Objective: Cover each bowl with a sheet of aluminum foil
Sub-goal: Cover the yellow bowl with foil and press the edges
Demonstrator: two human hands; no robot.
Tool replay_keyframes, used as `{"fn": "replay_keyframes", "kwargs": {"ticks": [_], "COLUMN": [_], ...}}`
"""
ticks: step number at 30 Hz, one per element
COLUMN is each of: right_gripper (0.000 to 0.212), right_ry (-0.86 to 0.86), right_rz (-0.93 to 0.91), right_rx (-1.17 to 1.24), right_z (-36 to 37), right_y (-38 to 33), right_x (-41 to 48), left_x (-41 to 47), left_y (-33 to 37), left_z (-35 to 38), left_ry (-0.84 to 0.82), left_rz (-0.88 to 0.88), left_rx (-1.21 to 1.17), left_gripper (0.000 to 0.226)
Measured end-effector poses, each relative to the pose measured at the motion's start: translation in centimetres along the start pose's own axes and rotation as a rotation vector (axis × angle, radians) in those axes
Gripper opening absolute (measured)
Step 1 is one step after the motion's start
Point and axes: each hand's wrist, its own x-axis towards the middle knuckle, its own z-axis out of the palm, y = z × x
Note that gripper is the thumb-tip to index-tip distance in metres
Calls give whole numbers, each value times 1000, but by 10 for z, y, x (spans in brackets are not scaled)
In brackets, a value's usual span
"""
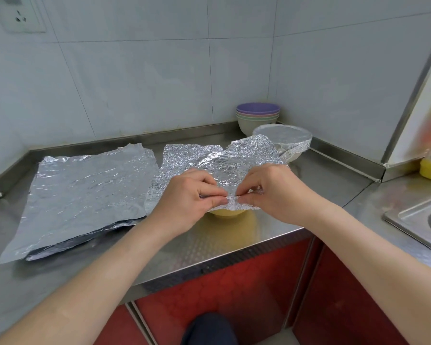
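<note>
- Both hands pinch the near edge of the crinkled foil sheet (234, 158). The left hand (184, 197) and right hand (271, 192) have thumbs and forefingers closed on it, almost touching each other.
- The sheet lies draped over the yellow bowl (225, 212), which stands on the counter (234, 245) near its front edge. Only the bowl's lower front wall shows beneath the foil.
- Tearing looks like the main risk: the foil is thin and already creased, and the two pinches sit so close together that pulling them apart could split the edge.
- The far side of the sheet stands up loose, not yet folded down. Tugging the near edge too hard could drag the whole sheet forward and leave the far rim uncovered.
- The bowl looks light, and no hand steadies it. A downward pull at the near rim could tip it or slide it towards the counter's edge.
- The sheet's left part overlaps the stack of foil sheets (85, 190), so a sweep could disturb them.
- The foil-covered bowl (283, 135) and the stack of bowls (258, 113) stand behind, and the loose far flap could brush the covered one.
</note>
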Motion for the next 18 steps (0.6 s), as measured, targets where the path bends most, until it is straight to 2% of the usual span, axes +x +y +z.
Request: {"fn": "replay_keyframes", "kwargs": {"ticks": [6,9,11,13,15,17,18], "right_gripper": [8,12,23,40,55,60,52], "right_ry": [30,97,195,299,273,209,199], "right_rz": [-55,-101,42,352,611,739,771], "right_rx": [-81,-90,-64,-12,66,352,563], "right_z": [5,7,8,5,3,2,2], "right_y": [-1,2,6,14,24,28,27], "right_x": [-1,-5,-9,-14,-20,-24,-26], "left_x": [4,5,3,-1,-4,-4,-4], "left_y": [2,2,-1,-4,-6,-5,-4], "left_z": [-1,-2,-3,-3,-2,1,1], "left_ry": [-27,-33,-25,2,39,55,58], "left_rz": [19,49,50,26,4,-22,-35], "left_rx": [34,54,39,-10,-41,-54,-60], "left_gripper": [12,10,8,9,10,9,9]}}
